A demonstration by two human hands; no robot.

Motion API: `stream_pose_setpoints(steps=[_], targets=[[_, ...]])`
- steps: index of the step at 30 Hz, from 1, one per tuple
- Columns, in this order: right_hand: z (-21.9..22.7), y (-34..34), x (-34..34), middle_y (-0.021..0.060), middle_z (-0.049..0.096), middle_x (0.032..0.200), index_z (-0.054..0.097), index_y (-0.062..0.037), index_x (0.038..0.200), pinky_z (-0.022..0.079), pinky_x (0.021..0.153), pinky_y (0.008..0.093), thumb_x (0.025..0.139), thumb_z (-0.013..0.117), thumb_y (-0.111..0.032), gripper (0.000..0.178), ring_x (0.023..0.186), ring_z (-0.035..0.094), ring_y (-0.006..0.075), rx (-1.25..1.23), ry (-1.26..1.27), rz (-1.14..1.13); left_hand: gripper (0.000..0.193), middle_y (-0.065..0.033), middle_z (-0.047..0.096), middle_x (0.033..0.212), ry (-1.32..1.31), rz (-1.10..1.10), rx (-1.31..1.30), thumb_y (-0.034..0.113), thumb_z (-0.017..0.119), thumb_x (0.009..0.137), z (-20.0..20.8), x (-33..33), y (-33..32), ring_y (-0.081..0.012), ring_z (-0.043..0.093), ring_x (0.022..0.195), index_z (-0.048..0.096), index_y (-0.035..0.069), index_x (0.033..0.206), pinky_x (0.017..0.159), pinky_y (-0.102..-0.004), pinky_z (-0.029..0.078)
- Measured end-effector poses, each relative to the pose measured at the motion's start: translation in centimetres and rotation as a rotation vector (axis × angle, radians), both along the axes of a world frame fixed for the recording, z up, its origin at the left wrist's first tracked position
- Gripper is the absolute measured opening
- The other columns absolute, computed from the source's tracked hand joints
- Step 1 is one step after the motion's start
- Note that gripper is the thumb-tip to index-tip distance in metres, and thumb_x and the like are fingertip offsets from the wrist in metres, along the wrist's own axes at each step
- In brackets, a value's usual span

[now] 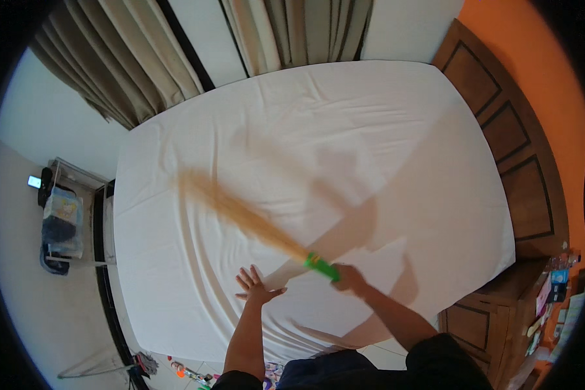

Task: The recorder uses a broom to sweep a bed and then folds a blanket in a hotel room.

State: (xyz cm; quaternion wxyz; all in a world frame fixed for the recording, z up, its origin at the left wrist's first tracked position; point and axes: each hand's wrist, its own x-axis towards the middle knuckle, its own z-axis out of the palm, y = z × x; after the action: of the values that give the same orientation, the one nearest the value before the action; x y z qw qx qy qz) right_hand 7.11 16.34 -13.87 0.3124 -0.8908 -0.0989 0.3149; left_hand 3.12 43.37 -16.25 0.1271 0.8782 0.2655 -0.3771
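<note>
My right hand (350, 280) is closed round the green handle of a stick broom (257, 223). The broom's long tan bristles reach out to the far left above the bed and are smeared by motion. Whether their tips touch the sheet, I cannot tell. Fingers spread, my left hand (259, 287) is at the near part of the white bed sheet (396, 195) and holds nothing. The sheet covers the whole mattress, with creases running along its left side and bunching near my body.
A wooden headboard (517, 169) borders the bed on the right. Beside it, a wooden nightstand (481, 325) carries bottles and small items. Beige curtains (305, 32) hang at the far side. On the left stands a rack (65, 214) with cloths; small things lie on the floor.
</note>
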Motion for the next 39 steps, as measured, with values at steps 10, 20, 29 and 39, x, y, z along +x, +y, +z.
stream_pose_setpoints(steps=[10,20,29,39], targets=[[-5.7,-9.3,19.5,0.0061,0.049,0.049,0.048,-0.0046,0.060,0.042,0.043,0.0351,0.065,0.056,-0.016,0.015,0.042,0.051,0.0192,0.381,-0.178,-1.231,0.134,-0.0177,-0.029,0.132,0.164,-0.004,-0.084,0.068,0.066,0.043,0.2,2.1,-1.8,-0.0378,-0.028,0.120,-0.021,0.013,0.129,0.086,-0.0687,0.003],[-1.2,6.4,10.9,0.0202,0.058,0.080,0.053,-0.0011,0.088,0.044,0.067,0.0401,0.062,0.056,-0.014,0.029,0.078,0.056,0.0358,0.153,-0.073,-0.110,0.132,-0.0155,-0.029,0.132,0.177,0.056,-0.051,0.066,0.066,0.044,1.2,1.3,0.3,-0.0367,-0.028,0.120,-0.019,0.014,0.130,0.086,-0.0684,0.001],[-3.1,-3.5,26.1,0.0057,0.049,0.053,0.049,-0.0032,0.062,0.039,0.038,0.0315,0.067,0.054,-0.013,0.012,0.042,0.048,0.0164,0.440,-0.201,-1.082,0.130,-0.0140,-0.027,0.134,0.172,0.050,-0.064,0.066,0.067,0.044,0.5,1.4,0.3,-0.0361,-0.027,0.121,-0.018,0.018,0.131,0.085,-0.0689,-0.002],[-1.8,8.7,23.1,0.0085,0.053,0.055,0.053,0.0014,0.076,0.042,0.042,0.0318,0.062,0.057,-0.010,0.019,0.045,0.052,0.0194,0.101,0.163,-0.221,0.132,-0.0143,-0.026,0.134,0.209,0.067,-0.025,0.066,0.067,0.042,0.2,0.9,1.0,-0.0367,-0.027,0.120,-0.018,0.018,0.130,0.084,-0.0694,-0.002]])
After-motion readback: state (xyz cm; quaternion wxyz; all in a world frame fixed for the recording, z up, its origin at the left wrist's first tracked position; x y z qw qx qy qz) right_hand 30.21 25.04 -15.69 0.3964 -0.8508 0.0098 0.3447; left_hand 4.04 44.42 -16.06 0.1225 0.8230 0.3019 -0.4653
